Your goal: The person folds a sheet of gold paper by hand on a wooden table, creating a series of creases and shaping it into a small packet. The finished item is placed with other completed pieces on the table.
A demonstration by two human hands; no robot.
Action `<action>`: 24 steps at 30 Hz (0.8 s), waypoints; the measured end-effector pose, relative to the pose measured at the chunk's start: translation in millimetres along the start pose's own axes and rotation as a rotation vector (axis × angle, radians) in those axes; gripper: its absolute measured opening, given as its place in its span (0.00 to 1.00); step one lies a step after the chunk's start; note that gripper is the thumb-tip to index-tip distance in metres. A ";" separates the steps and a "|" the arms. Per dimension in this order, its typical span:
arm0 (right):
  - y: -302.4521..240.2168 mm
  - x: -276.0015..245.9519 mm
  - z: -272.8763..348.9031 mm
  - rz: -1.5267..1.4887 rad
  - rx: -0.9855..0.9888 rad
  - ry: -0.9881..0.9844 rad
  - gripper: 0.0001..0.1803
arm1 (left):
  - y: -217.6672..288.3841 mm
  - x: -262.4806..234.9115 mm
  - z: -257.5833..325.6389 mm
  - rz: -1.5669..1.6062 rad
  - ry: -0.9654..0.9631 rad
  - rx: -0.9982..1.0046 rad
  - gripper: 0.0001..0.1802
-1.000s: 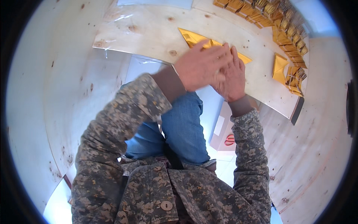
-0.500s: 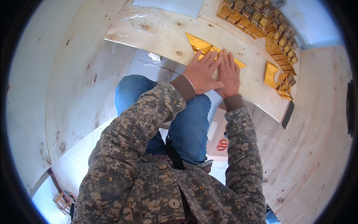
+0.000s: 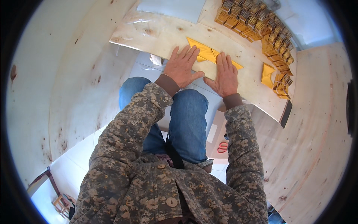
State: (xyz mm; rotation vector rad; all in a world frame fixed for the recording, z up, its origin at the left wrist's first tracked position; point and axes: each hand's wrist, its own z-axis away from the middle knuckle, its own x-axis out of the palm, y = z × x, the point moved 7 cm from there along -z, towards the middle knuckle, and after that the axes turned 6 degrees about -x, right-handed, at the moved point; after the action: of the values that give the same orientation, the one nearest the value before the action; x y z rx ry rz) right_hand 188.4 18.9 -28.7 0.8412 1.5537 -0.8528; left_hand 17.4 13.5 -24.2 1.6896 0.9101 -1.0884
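Observation:
A sheet of shiny gold paper [image 3: 204, 52], folded with pointed ends and a crease at its middle, lies flat on the wooden table [image 3: 164, 39]. My left hand [image 3: 182, 67] rests with fingers spread, its fingertips on the left part of the paper. On the right part lie the outstretched fingers of my right hand [image 3: 224, 75]. Both thumbs point toward each other near the table's front edge. Neither hand grips anything; the fingers cover some of the paper.
Rows of folded gold paper pieces [image 3: 261, 22] stand along the far right of the table. Two looser folded pieces [image 3: 267, 74] sit nearer its right end. A pale sheet [image 3: 171, 8] lies at the back left. Red-handled scissors [image 3: 222, 147] are below, beside my right forearm.
My left hand has slid left, away from the right hand, baring the middle of the gold paper. My right hand has barely moved and stays on the paper.

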 end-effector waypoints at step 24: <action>-10.3 -5.6 4.7 0.022 -0.062 0.055 0.55 | 28.3 26.8 -40.8 0.102 -0.049 0.296 0.48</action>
State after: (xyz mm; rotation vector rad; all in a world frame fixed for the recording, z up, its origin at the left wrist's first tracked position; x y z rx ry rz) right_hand 182.4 9.4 -22.9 0.8418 1.6075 -0.7673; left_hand 63.1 45.6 -32.5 1.9175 0.6478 -1.2354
